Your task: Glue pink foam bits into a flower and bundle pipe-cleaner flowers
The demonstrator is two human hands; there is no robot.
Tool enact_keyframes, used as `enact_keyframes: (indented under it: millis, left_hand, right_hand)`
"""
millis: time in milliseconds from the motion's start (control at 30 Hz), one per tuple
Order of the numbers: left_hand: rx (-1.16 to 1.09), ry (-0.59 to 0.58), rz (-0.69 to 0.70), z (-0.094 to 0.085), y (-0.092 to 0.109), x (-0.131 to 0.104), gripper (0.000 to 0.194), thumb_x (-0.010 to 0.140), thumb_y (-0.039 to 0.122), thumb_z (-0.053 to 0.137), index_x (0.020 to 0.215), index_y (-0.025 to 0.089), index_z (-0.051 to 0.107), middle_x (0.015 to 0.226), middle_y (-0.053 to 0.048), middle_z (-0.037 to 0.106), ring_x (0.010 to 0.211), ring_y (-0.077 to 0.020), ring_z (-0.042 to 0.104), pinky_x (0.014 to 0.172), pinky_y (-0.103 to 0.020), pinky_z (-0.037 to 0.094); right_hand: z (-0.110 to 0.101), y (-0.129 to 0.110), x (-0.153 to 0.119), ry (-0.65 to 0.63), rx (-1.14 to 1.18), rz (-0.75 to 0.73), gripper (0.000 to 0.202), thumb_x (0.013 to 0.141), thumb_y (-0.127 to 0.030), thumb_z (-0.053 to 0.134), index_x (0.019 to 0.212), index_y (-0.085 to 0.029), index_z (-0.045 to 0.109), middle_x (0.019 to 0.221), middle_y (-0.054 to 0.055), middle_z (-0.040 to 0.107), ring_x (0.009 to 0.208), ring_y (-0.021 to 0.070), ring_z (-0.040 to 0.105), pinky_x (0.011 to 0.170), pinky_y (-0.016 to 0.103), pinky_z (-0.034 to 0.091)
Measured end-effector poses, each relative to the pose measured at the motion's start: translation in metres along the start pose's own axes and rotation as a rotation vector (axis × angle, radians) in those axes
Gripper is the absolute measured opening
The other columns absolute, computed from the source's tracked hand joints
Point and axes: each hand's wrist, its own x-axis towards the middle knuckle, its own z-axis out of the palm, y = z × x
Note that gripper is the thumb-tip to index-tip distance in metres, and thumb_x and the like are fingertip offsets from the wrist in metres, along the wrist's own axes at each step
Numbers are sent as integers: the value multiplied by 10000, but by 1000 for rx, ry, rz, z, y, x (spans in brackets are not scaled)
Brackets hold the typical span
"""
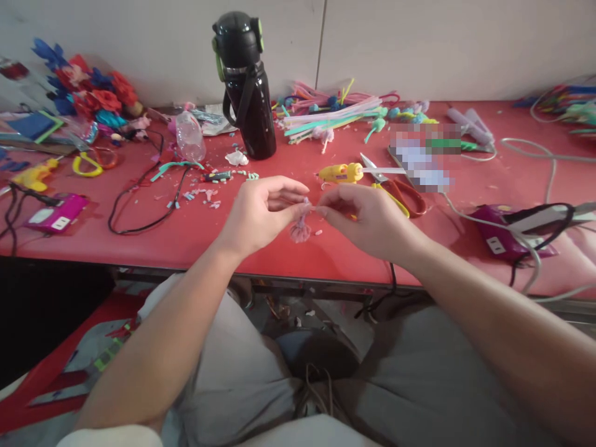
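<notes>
A small pink fuzzy piece, made of what looks like pipe cleaner, hangs between my hands over the red table's front part. My left hand pinches its upper end between thumb and fingers. From the other side, my right hand has thumb and forefinger pressed together at the same upper end. Just behind my right hand lie a yellow glue gun with a glue stick in its back and scissors with red and yellow handles.
On the red table stand a black bottle and a clear plastic bottle. Bundled pipe cleaners lie at the back. Purple power strips with cables sit at both sides. Cut scraps are scattered left of my hands.
</notes>
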Motion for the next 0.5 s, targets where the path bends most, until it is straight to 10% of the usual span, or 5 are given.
enact_keyframes:
  millis: [500]
  left_hand:
    - [22,17,59,5,-6,0,414,730,485,943,994,195,812,918,-75,828,863,-246,812,806,-355,702]
  right_hand:
    - [3,1,1,24,8,-29,186,962,-325,684,855,-180,728,760,25,721,659,143,584,640,299,449]
